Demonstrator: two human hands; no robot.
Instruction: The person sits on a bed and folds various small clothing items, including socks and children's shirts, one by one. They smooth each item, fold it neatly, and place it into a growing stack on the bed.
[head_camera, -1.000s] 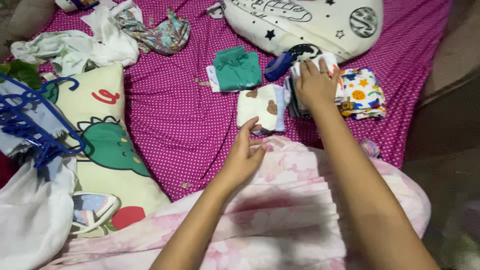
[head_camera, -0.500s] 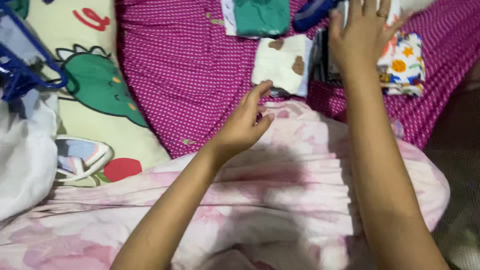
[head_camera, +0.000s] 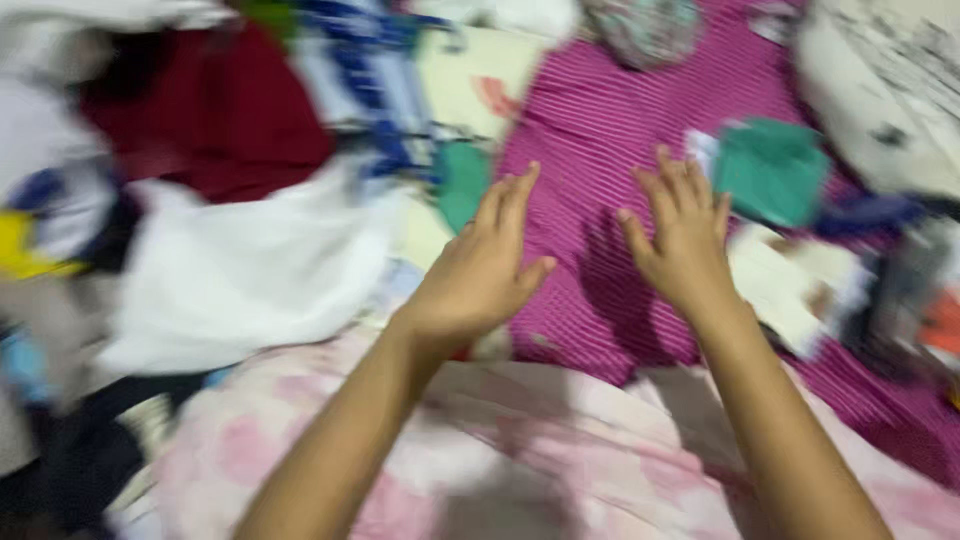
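The view is blurred by motion. My left hand (head_camera: 483, 270) and my right hand (head_camera: 678, 237) are both raised over the magenta dotted bedsheet (head_camera: 590, 130), fingers spread, holding nothing. To the right of my right hand lie folded small clothes: a green piece (head_camera: 770, 170), a white piece with brown patches (head_camera: 790, 280) and a dark stack (head_camera: 905, 290). A white garment (head_camera: 250, 270) lies to the left of my left hand. My lap is covered by pink floral cloth (head_camera: 540, 450).
A heap of unfolded laundry fills the left side: a dark red cloth (head_camera: 215, 125), blue-and-white items (head_camera: 370, 70) and a cream cushion (head_camera: 470, 75). A large white pillow (head_camera: 890, 80) sits at the top right.
The camera swung left toward the laundry heap. My right hand left the folded stack and came back beside my left hand; both now hover open over the sheet.
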